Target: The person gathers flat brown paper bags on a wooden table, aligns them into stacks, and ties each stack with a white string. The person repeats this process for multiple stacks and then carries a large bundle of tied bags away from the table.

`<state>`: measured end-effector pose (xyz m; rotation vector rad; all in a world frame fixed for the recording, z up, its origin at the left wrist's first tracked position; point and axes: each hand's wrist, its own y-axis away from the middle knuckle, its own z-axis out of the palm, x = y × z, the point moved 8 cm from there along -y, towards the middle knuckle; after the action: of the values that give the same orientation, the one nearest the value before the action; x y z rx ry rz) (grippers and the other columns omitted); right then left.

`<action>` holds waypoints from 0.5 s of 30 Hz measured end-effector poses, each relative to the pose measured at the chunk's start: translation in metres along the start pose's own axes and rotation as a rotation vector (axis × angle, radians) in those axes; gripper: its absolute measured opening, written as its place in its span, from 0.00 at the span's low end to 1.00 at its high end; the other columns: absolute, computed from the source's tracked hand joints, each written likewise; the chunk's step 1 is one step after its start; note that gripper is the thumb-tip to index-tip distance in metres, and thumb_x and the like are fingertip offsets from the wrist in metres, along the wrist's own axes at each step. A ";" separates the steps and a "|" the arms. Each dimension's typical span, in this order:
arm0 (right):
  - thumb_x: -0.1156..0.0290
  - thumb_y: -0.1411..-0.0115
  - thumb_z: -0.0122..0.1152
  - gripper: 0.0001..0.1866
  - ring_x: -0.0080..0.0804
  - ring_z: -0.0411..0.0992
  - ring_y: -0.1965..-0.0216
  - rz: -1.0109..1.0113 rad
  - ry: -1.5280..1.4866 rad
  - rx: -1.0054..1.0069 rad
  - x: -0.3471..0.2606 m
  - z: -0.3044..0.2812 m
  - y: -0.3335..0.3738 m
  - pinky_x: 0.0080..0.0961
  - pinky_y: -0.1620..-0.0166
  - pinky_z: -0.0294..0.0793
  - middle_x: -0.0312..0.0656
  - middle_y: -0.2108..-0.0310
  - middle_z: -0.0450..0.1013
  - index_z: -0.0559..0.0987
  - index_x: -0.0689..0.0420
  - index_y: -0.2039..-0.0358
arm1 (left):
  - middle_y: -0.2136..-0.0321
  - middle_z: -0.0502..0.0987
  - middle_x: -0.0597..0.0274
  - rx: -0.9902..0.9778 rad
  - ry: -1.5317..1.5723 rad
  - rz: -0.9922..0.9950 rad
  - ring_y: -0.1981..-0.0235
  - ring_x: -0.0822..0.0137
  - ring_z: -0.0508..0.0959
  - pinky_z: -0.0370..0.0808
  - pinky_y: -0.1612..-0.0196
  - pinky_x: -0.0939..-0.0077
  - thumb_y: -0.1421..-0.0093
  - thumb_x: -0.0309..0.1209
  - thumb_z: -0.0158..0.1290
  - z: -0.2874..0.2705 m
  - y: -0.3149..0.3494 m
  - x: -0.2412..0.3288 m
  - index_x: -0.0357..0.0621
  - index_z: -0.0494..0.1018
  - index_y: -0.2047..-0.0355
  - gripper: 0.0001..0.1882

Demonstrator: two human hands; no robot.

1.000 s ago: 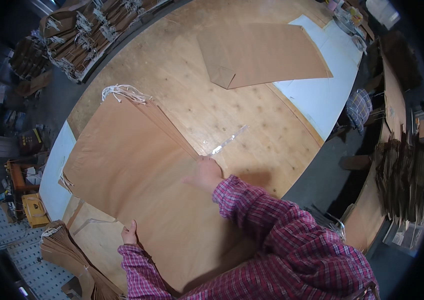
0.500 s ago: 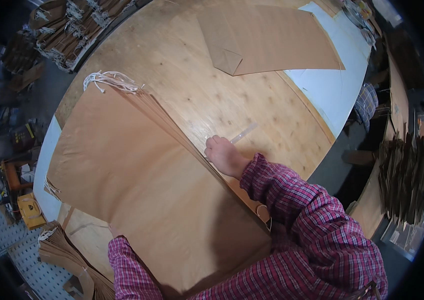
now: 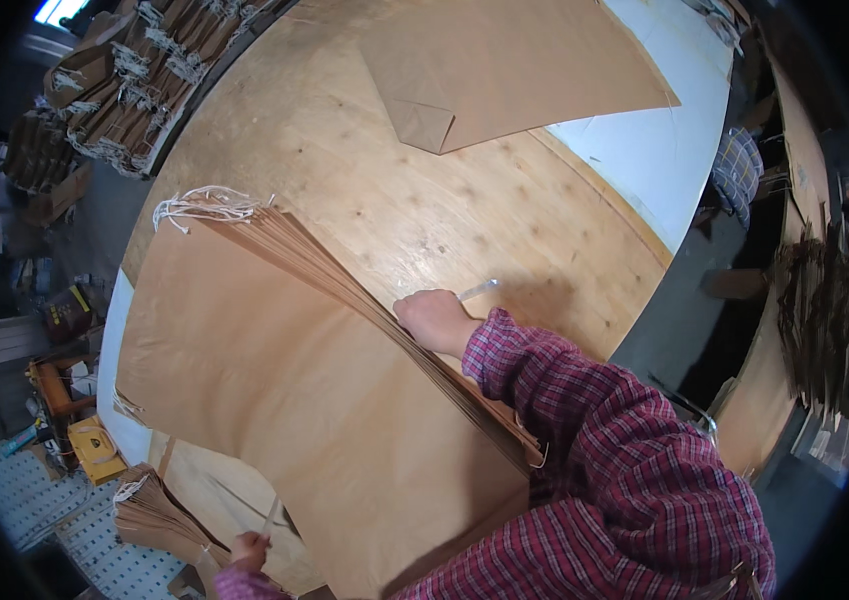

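A thick stack of brown paper bags with white cord handles lies slantwise on the wooden table. At its right long edge my right hand is closed around a translucent plastic strip, whose free end sticks out to the right. Down by the stack's lower left edge, my left hand has its fingers pinched on a narrow pale strip that runs up toward the stack. Whether both strips are one band under the bags is hidden.
Another brown paper bag lies flat at the far side of the table. A smaller bundle of bags is at the lower left, near a yellow box. More bags are piled at the upper left.
My left hand has come out from the stack's lower left edge and moved down, a strip now showing in it. My right hand has shifted slightly left along the stack. The view has tilted.
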<state>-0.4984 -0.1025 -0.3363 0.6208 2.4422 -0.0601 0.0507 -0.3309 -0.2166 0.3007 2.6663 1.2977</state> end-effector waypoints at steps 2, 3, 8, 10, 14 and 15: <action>0.72 0.45 0.53 0.06 0.47 0.78 0.68 -0.006 -0.019 0.005 0.002 -0.003 0.002 0.42 0.65 0.78 0.48 0.73 0.77 0.78 0.57 0.71 | 0.78 0.76 0.59 -0.082 0.270 0.049 0.75 0.72 0.76 0.72 0.72 0.77 0.35 0.32 0.54 -0.053 0.069 0.051 0.35 0.77 0.73 0.13; 0.71 0.45 0.53 0.06 0.47 0.78 0.68 -0.007 -0.046 0.000 0.002 -0.004 0.003 0.42 0.65 0.78 0.48 0.73 0.77 0.78 0.57 0.71 | 0.74 0.78 0.58 -0.042 0.431 0.130 0.74 0.72 0.77 0.72 0.70 0.79 0.35 0.31 0.53 -0.079 0.097 0.089 0.34 0.78 0.69 0.12; 0.71 0.46 0.54 0.05 0.48 0.77 0.67 0.013 -0.118 0.026 0.005 -0.009 0.004 0.44 0.64 0.76 0.47 0.73 0.77 0.77 0.57 0.72 | 0.59 0.80 0.60 -0.453 0.440 0.666 0.63 0.73 0.75 0.71 0.55 0.76 0.29 0.39 0.46 -0.042 0.099 0.355 0.35 0.76 0.63 0.18; 0.72 0.48 0.55 0.05 0.47 0.77 0.67 -0.001 -0.130 0.048 0.005 -0.009 0.005 0.43 0.63 0.76 0.46 0.73 0.77 0.78 0.57 0.72 | 0.71 0.79 0.59 -0.608 0.654 0.537 0.65 0.67 0.76 0.71 0.53 0.72 0.30 0.38 0.47 0.022 0.050 0.426 0.37 0.76 0.70 0.18; 0.72 0.49 0.56 0.05 0.46 0.77 0.66 -0.020 -0.149 0.096 0.006 -0.007 0.009 0.41 0.63 0.76 0.45 0.73 0.77 0.78 0.57 0.72 | 0.71 0.79 0.59 -0.538 0.871 0.409 0.68 0.70 0.77 0.75 0.59 0.73 0.29 0.37 0.46 0.062 -0.027 0.475 0.35 0.76 0.63 0.16; 0.72 0.49 0.56 0.05 0.45 0.77 0.66 -0.030 -0.153 0.141 0.006 -0.009 0.010 0.41 0.63 0.76 0.44 0.73 0.77 0.78 0.57 0.72 | 0.71 0.79 0.60 -0.553 0.947 0.389 0.69 0.70 0.77 0.75 0.60 0.74 0.30 0.35 0.47 0.064 -0.034 0.474 0.35 0.76 0.62 0.15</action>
<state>-0.5033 -0.0897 -0.3315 0.6167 2.3133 -0.2838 -0.3965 -0.1847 -0.3094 0.1390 2.7658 2.7914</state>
